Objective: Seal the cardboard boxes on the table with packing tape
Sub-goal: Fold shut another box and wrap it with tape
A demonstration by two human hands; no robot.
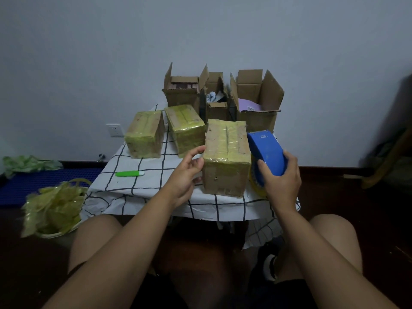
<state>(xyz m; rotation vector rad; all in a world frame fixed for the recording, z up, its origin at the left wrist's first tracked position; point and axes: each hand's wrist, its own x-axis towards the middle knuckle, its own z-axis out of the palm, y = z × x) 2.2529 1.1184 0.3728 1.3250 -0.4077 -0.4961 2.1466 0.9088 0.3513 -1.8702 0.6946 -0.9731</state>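
A taped cardboard box (225, 157) stands at the near edge of the small table (124, 186), its top crossed with yellowish tape. My left hand (186, 172) touches its left side with relaxed fingers. My right hand (282, 181) grips a blue tape dispenser (266, 151) against the box's right side, a yellow tape roll (256, 181) showing below it. Two more taped boxes (145, 133) (186, 128) sit behind to the left. Three open boxes (181, 90) (217, 101) (258, 101) stand at the back with flaps up.
A green utility knife (129, 173) lies on the checked tablecloth at the left. A basket of crumpled tape scraps (53, 208) sits on the floor at the left. My knees are under the table's front edge. A wall rises right behind the boxes.
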